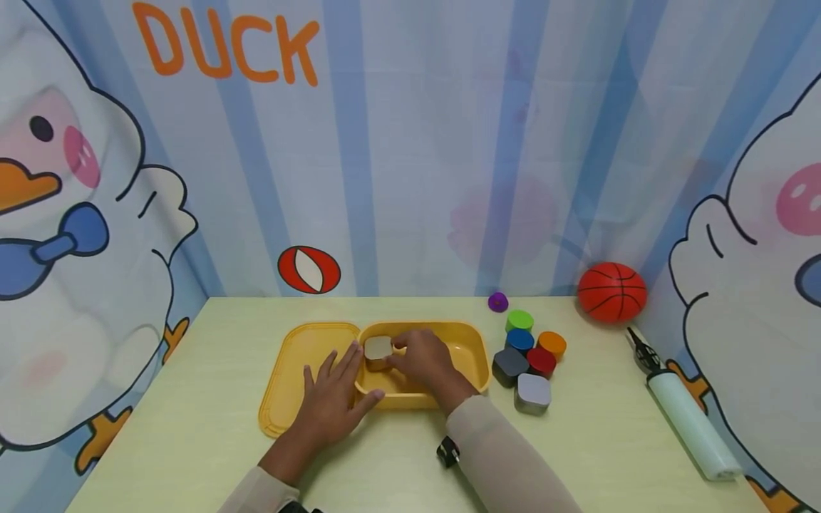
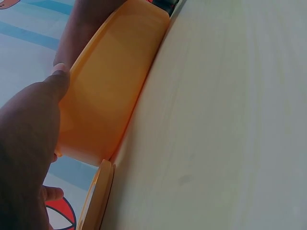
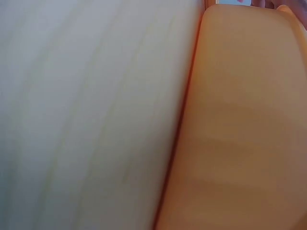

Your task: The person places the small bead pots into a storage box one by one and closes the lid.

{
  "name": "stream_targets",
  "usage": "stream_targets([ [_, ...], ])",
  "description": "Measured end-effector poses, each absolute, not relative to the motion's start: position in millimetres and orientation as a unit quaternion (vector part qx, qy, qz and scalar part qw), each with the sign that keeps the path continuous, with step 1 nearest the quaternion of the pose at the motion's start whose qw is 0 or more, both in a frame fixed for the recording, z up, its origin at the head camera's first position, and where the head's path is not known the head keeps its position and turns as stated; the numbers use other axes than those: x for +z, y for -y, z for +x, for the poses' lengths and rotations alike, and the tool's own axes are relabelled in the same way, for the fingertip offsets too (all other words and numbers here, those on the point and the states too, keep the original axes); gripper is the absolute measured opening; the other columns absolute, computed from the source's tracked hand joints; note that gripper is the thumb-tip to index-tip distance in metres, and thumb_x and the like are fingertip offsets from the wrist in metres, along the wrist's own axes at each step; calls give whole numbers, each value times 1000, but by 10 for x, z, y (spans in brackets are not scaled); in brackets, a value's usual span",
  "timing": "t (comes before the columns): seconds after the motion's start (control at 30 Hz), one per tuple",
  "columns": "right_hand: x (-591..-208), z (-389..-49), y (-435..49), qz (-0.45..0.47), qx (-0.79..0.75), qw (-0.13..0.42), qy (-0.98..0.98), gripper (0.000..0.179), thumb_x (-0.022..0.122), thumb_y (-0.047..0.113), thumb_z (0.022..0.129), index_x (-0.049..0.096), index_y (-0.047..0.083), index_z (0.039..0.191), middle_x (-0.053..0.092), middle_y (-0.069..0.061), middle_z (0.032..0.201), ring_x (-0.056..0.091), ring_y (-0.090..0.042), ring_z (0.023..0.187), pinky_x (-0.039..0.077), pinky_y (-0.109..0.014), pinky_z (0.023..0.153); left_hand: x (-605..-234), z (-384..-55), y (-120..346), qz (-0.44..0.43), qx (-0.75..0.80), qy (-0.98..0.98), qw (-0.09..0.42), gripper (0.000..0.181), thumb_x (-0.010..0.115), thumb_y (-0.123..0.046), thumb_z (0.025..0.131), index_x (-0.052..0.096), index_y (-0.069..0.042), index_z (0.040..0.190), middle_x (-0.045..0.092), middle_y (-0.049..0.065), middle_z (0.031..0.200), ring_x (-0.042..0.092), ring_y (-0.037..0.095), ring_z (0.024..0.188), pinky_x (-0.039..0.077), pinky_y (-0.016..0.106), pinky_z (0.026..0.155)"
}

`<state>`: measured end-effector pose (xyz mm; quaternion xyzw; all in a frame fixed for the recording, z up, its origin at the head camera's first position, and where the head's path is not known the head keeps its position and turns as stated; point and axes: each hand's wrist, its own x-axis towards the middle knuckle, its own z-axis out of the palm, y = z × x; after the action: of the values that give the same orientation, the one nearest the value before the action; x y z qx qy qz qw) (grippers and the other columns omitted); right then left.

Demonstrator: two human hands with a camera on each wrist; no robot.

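A yellow plastic box (image 1: 410, 403) stands open on the table. Inside its left end, my right hand (image 1: 425, 358) pinches a small rounded block (image 1: 378, 347) with a pale top and tan sides between thumb and fingers. My left hand (image 1: 329, 400) spreads over the box's left end, fingers straight along the rim and thumb at the front corner. In the left wrist view, the left thumb (image 2: 58, 79) touches the rim. A flat yellow lid (image 1: 279, 388) lies left of the box, partly beneath the left hand. The box's outer wall (image 3: 249, 115) fills the right wrist view's right side.
Right of the box cluster several small blocks: green (image 1: 519, 320), blue (image 1: 520, 339), orange (image 1: 552, 345), red (image 1: 541, 362), dark grey (image 1: 510, 366) and light grey (image 1: 532, 393). Behind them sits a purple piece (image 1: 497, 302). A basketball (image 1: 612, 292) and a pale green pump (image 1: 693, 424) are farther right.
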<state>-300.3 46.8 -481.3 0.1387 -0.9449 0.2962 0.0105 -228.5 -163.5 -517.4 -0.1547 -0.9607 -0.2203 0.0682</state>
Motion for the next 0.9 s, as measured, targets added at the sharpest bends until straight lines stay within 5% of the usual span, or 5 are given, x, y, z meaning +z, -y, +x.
stream_targets([
  [0.5, -4699, -2951, -671, 117, 340, 9, 933, 54, 89, 43, 91, 79, 13, 135, 80, -6, 135, 72, -33, 131, 58, -52, 110, -5184, -2283, 1643, -158, -228, 958, 69, 88, 58, -62, 107, 30, -13, 174, 24, 2, 184, 25, 50, 167, 5, 91, 122],
  [0.77, -4668, -2899, -887, 115, 388, 16, 914, 54, 90, 40, 92, 78, 13, 137, 80, -6, 135, 77, -22, 95, 65, -39, 85, -5179, -2291, 1642, -154, -225, 960, 59, 91, 57, -66, 106, 27, -16, 175, 22, 0, 184, 22, 47, 169, 3, 90, 123],
  [0.9, -4664, -2853, -1006, 116, 411, 24, 904, 53, 90, 36, 92, 78, 12, 137, 79, -7, 134, 72, -18, 91, 63, -32, 79, -5180, -2292, 1644, -153, -225, 961, 57, 91, 55, -67, 106, 27, -16, 175, 22, 0, 184, 22, 47, 169, 3, 89, 124],
])
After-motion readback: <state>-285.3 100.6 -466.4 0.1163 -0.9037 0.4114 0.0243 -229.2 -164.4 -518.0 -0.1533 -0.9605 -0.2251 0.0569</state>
